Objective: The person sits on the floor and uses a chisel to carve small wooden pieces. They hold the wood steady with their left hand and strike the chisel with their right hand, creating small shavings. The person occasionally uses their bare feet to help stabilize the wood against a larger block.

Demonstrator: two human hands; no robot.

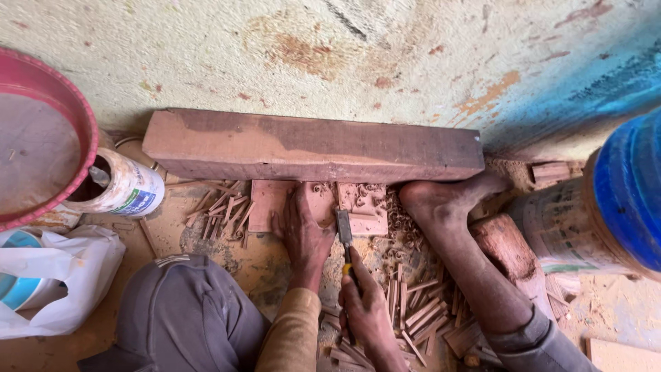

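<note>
Left hand [305, 231] presses flat, fingers spread, on the reddish carved wooden panel [318, 205]; right hand [365, 310] clenches a yellow-handled steel chisel [345, 238] just beside it. Shallow, steady cuts look safest.

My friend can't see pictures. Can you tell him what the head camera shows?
A person sitting on the floor presses the left hand on a flat carved wood piece while the right hand holds a chisel against it. A thick wooden beam lies behind, wood strips scattered nearby.
</note>
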